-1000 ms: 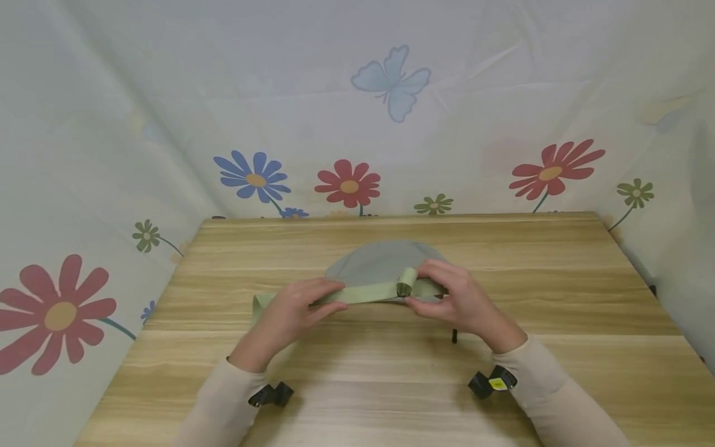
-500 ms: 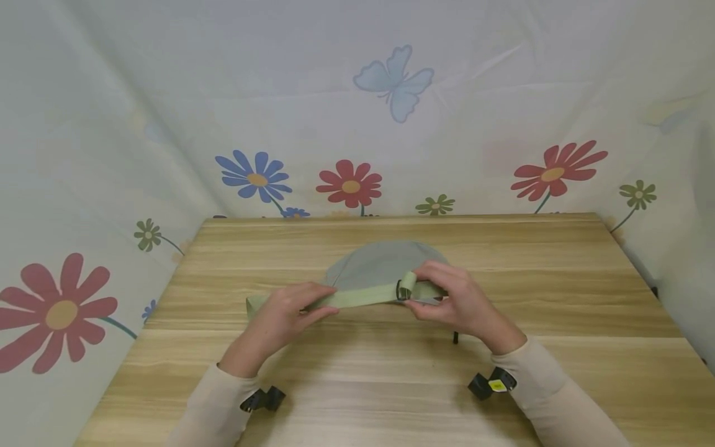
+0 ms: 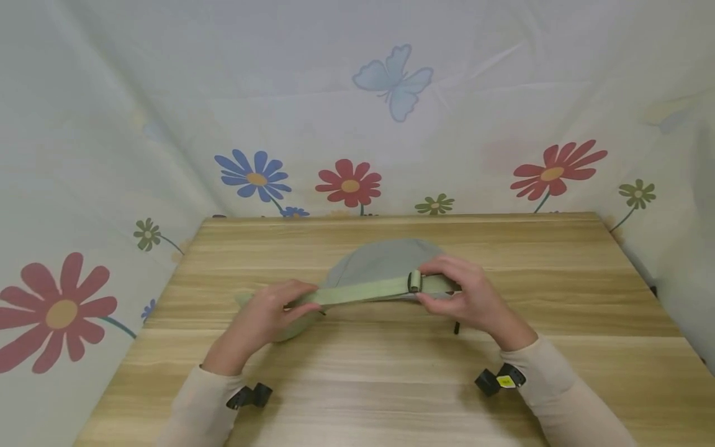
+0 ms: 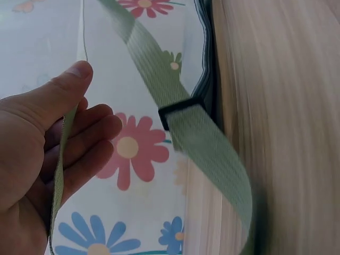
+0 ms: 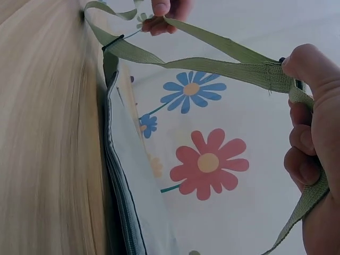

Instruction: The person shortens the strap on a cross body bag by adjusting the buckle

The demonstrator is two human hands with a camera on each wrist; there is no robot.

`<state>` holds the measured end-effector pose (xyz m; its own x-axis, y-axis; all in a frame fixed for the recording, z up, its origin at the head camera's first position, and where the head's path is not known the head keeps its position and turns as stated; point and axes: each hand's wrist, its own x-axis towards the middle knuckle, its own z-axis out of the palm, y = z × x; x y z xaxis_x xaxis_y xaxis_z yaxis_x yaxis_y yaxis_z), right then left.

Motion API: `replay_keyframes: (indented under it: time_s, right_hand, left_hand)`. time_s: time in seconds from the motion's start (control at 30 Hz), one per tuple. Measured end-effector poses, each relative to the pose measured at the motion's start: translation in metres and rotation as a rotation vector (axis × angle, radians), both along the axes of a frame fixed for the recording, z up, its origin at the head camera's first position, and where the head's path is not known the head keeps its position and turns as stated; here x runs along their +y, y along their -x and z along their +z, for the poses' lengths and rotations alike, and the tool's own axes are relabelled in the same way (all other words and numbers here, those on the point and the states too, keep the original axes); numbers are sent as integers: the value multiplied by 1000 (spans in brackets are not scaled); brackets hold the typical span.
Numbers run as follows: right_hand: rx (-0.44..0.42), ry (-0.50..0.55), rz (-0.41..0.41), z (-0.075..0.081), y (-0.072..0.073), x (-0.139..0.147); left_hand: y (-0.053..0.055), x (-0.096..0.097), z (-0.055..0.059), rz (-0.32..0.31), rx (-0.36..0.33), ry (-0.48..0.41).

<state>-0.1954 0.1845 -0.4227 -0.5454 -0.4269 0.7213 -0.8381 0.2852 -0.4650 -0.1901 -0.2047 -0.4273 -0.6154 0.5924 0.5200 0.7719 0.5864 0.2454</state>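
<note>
A light green webbing strap [image 3: 363,290] is stretched between the two hands. My left hand [image 3: 274,307] pinches it between thumb and fingers at the left; the left wrist view shows the strap running down past the palm. My right hand [image 3: 469,292] grips the strap beside a black slide buckle [image 3: 414,281], the thumb at the buckle's edge in the right wrist view. Behind the strap lies a rounded grey fabric bag [image 3: 385,257] with a zipper along its edge [image 5: 119,180]. A second black buckle [image 4: 182,110] sits on another stretch of strap.
The bag lies on a wood-grain table [image 3: 357,385]. White cloth walls [image 3: 475,124] printed with flowers and a butterfly enclose its back and sides. A short black zipper pull [image 3: 457,327] hangs below the right hand.
My left hand has slid leftward and slightly down along the strap. My right hand has shifted a little right with the buckle. The loop at the buckle has shrunk and the strap is straighter.
</note>
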Motion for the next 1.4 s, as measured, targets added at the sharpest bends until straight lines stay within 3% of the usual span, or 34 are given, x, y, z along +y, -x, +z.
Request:
replay_keyframes:
  time_s: [0.27,0.47,0.63,0.8,0.9,1.03,1.17,1.3,1.4]
  right_hand:
    - [3,1,2,1,0,2]
    - [15,3,13,2,-1,-7]
    - [61,14,29,-1,0,-16]
    - [69,6,35,-3,0,-22]
    - [39,-8,36,-3,-2,-22]
    - [4,-46,29,-2,-4,-18]
    - [41,-131,5,-3,-4,-10]
    - [85,-157,-8,-6,-3,-2]
    - [106,-149,-13,-7,-3,1]
  left_hand:
    - [1,-11,2,75,-51,63]
    - [4,15,3,129,-130,191]
    - [5,60,6,43,-223,141]
    - [6,100,10,-127,-268,-3]
    - [6,114,10,-188,-324,-95]
    - [6,117,11,-183,-413,-148]
    - [5,110,13,-154,-453,-133]
    - [3,103,18,-111,-452,-111]
    - [3,99,20,-96,-408,-92]
